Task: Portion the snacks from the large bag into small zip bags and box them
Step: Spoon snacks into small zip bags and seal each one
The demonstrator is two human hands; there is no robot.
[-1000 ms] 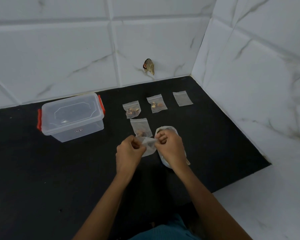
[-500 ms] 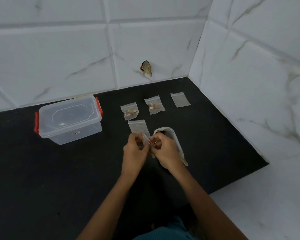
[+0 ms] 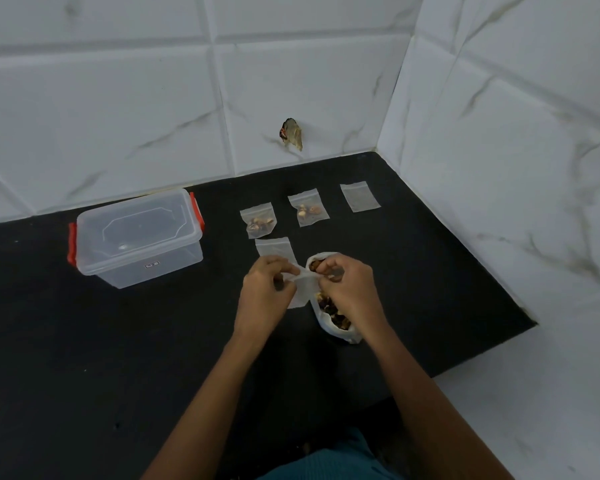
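Left hand [image 3: 265, 292] and right hand [image 3: 349, 289] pinch a small zip bag [image 3: 300, 294] apart just beside the open large snack bag [image 3: 340, 323]; beyond lie a row of zip bags [image 3: 308, 211] and a lidded plastic box [image 3: 136, 237], with wide black bench [image 3: 118, 341] leftward.

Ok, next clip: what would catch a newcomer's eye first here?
The left hand and right hand pinch a small zip bag at mid-counter, beside the open large bag of snacks. A lidded clear box with red latches stands at left; a broken spot mars the back wall tile.
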